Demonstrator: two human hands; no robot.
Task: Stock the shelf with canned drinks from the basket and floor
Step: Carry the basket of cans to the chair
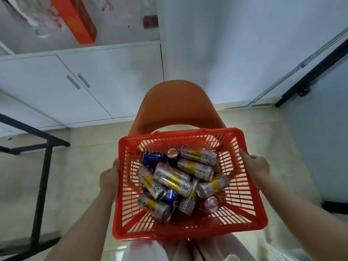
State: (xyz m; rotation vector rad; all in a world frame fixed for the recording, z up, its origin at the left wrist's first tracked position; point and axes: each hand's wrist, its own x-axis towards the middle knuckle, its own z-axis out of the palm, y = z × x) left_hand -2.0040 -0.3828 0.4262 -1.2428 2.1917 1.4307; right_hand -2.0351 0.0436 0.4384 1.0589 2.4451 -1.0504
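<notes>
A red plastic basket (190, 229) is held in the air in front of me, above an orange chair (177, 108). Inside it lie several canned drinks: silver cans with yellow bands (174, 178) and a few blue cans (151, 158), piled loosely on their sides. My left hand (110, 176) grips the basket's left rim. My right hand (256, 169) grips the right rim. The fingers of both hands are hidden behind the basket walls.
A white cabinet (56, 87) with two handles stands at the back left, an orange box (75, 17) above it. A black metal frame (42, 166) stands on the tiled floor at left. A dark door frame (310, 72) runs at right.
</notes>
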